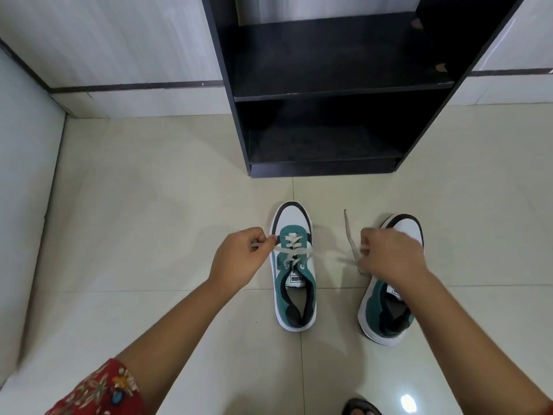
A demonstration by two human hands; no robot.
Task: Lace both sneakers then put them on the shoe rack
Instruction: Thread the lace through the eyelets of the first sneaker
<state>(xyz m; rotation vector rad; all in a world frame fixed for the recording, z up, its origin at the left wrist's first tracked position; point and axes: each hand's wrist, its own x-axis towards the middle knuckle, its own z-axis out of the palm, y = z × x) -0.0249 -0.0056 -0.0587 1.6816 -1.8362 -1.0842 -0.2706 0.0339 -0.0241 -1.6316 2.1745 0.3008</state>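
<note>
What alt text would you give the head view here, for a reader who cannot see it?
Two bare hands pull the ends of a white lace on the left sneaker, left hand and right hand each pinching one end. A second matching sneaker stands beside it on the tiled floor, before a black shoe rack.

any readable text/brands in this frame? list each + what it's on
"PUMA": on the tongue label of the left sneaker, upside down from this view.
Right sneaker: a corner of its tongue label shows beside the right forearm, too little to read.
Shoe rack: no text visible.
</note>
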